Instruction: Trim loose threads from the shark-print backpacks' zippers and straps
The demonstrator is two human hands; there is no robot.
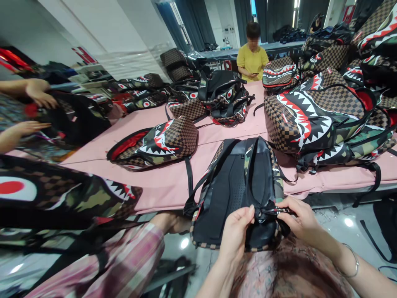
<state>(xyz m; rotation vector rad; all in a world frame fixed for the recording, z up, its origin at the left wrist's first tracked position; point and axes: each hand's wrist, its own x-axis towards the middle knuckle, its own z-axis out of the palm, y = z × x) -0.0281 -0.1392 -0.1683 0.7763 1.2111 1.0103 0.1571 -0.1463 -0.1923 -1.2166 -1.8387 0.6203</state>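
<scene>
Pink table [155, 188] bearing patterned backpacks [281, 126]. Across its near edge I have a black-panelled backpack [217, 211], my left hand [236, 231] and right hand [301, 218] pinching its bunched strap [263, 213] in their fingers [288, 202].

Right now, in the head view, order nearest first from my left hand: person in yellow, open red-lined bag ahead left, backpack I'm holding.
1. Backpack: at your left hand.
2. Red-lined bag: ahead left, on the pink table.
3. Person in yellow: farthest, by the table's far end.
</scene>
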